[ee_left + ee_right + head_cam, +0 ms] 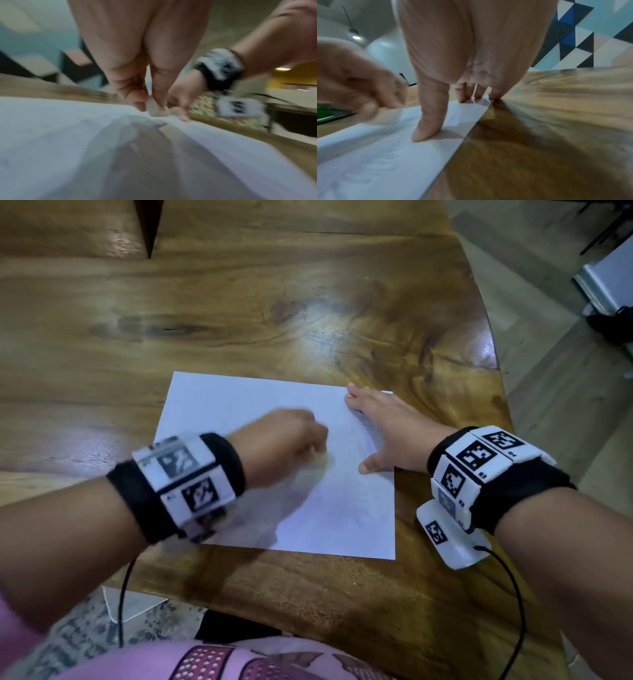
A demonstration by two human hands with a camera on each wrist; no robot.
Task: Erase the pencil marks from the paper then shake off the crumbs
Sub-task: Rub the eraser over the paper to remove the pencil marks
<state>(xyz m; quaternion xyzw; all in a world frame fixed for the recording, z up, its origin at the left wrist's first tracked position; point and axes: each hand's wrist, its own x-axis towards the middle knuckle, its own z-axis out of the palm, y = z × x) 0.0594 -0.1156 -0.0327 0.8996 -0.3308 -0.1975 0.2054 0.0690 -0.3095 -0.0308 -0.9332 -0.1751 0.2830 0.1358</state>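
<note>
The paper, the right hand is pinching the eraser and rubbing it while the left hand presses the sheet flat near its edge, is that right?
The hands are swapped. The left hand pinches the eraser on the paper, as the left wrist view shows. The right hand presses the sheet flat near its edge with straight fingers, clear in the head view.

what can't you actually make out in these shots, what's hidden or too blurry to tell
- Eraser: head view, hidden under the blurred left hand; its shape stays smeared in the left wrist view.
- Pencil marks: too faint on the paper in every view.
- Crumbs: too small to see.
- Right hand little finger: right wrist view, hidden behind the palm.
</note>
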